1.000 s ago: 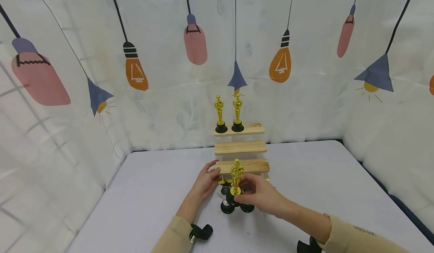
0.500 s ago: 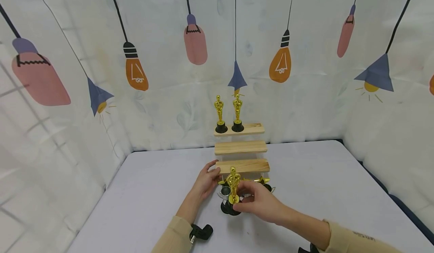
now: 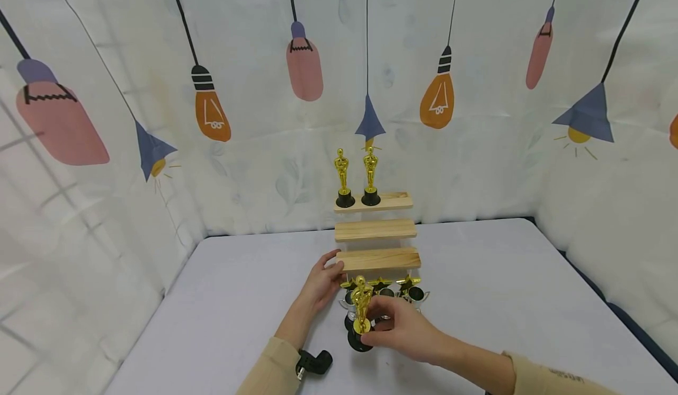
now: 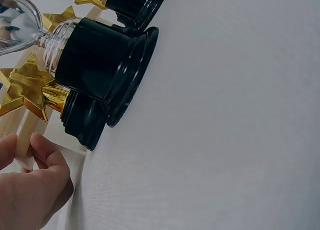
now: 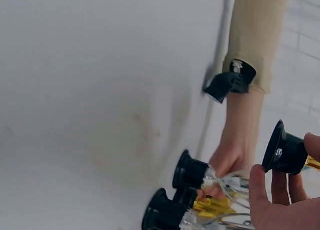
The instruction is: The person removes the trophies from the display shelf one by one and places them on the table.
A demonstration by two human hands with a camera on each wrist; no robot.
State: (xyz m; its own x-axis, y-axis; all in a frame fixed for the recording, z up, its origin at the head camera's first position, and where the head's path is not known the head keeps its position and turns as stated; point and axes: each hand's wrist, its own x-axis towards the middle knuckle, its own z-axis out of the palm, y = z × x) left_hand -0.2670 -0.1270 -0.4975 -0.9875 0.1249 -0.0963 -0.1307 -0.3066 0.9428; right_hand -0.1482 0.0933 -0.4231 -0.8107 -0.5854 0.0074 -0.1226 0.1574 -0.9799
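Note:
My right hand (image 3: 405,327) grips a gold figurine trophy (image 3: 362,304) near its black base, upright in front of the shelf. In the right wrist view, fingers (image 5: 259,187) and thumb hold that black base (image 5: 286,152). At the lowest wooden board (image 3: 381,259), my left hand (image 3: 320,286) pinches its left end, and the left wrist view shows thumb and fingers on the board's end (image 4: 25,137). Silver cup trophies (image 3: 415,294) and gold star trophies (image 3: 409,279) stand below that board, partly hidden by the right hand and the figurine trophy.
Two more gold figurine trophies (image 3: 342,174) stand on the left and middle of the top board (image 3: 397,201). A middle board (image 3: 376,230) lies between top and lowest. The white table (image 3: 503,289) meets a lamp-patterned cloth wall (image 3: 254,177) behind.
My right hand has moved toward me and slightly left with the figurine trophy, exposing more of the cup and star trophies behind it. The left hand has stayed on the board.

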